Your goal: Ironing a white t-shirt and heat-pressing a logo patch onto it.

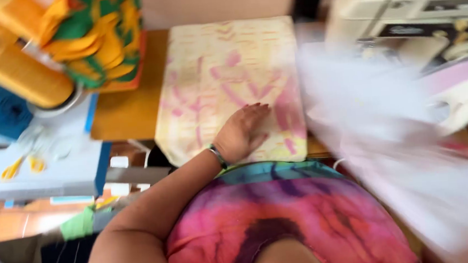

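Fabric (225, 77): pale yellow-pink piece, frame centre, flat on table (128, 114).
Left hand (242, 132): open, palm pressing fabric, gripping nothing.
Right hand: blurred; cannot tell.
Technique: likely smooth outward, fingers spread.

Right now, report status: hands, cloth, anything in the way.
Left hand flat on the pink and yellow cloth, open. Right hand not visible behind a white blurred sheet. Cloth lies spread on the table. Sewing machine to the right.
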